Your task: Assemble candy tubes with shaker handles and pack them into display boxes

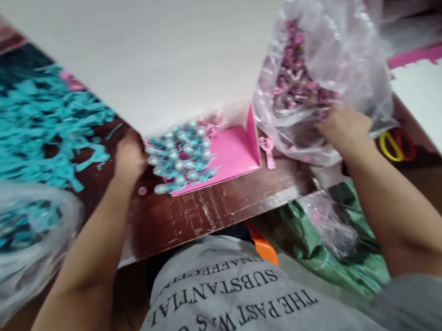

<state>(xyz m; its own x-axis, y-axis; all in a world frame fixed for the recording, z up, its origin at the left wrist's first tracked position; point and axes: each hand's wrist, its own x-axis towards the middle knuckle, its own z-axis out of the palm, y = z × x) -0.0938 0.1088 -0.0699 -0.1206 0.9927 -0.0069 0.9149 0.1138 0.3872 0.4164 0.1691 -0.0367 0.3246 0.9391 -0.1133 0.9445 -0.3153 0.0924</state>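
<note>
A pink box (pixel 235 152) lies on the dark wooden table (pixel 211 210) under a large white board (pixel 162 42). In it sits a heap of small teal and silver pieces (pixel 181 157). My left hand (pixel 128 159) rests at the box's left end, touching the heap; its fingers are hidden. My right hand (pixel 341 125) is closed on the lower edge of a clear plastic bag (pixel 324 52) full of small pink pieces (pixel 294 75). One loose pink piece (pixel 268 150) lies beside the box.
A big pile of teal pieces (pixel 27 132) covers the table's left side. A clear bag (pixel 13 238) with more teal pieces sits at the near left. Yellow and red scissors (pixel 397 145) lie right. White foam sheets (pixel 438 102) and a green bag (pixel 331 248) are nearby.
</note>
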